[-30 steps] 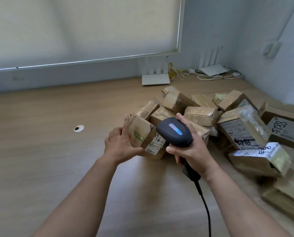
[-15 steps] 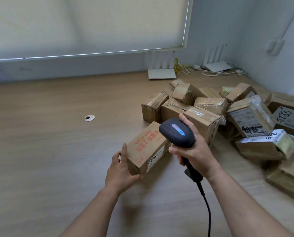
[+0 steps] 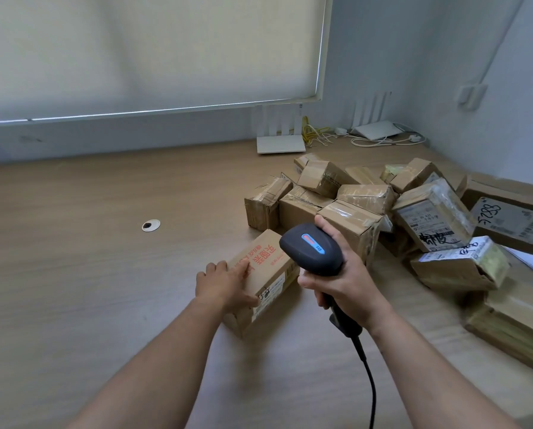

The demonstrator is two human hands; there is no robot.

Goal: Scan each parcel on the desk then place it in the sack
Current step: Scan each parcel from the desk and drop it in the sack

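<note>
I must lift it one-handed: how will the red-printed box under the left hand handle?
The red-printed box looks like stiff cardboard, so it probably won't flex. It lies flat on the desk, so tipping seems unlikely. The left hand spans only part of its top, so a one-handed lift may be awkward.

Before me: two white routers (image 3: 280,144) (image 3: 375,130) and tangled cables (image 3: 317,136) below a drawn blind (image 3: 147,51); a grommet (image 3: 151,225) dots my bench (image 3: 73,274).

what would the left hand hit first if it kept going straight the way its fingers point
Probably nothing new: the left hand already rests on the red-printed parcel. Beyond its far end, the taped box at the pile's edge looks next, though depth is unclear.
</note>
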